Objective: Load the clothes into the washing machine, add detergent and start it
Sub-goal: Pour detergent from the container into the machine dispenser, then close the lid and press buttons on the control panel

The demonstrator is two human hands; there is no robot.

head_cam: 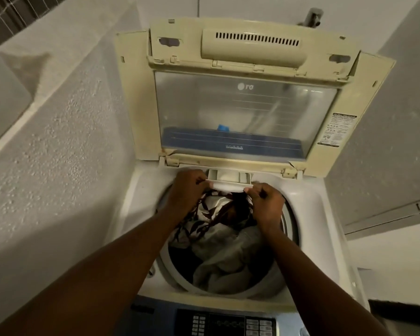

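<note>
A top-loading washing machine (325,214) stands below me with its yellowed lid (240,112) raised upright. Clothes (223,248) fill the drum: a patterned dark-and-white garment on a grey one. At the drum's back rim a white detergent drawer (228,184) is pulled partly out. My left hand (187,190) pinches the drawer's left front corner. My right hand (264,200) grips its right front corner. Both forearms reach over the drum. I see no detergent container.
The control panel (228,323) with several buttons lies at the near edge. A rough white wall (58,141) stands close on the left, a smooth wall panel (386,154) on the right. A tap (313,16) sticks out behind the lid.
</note>
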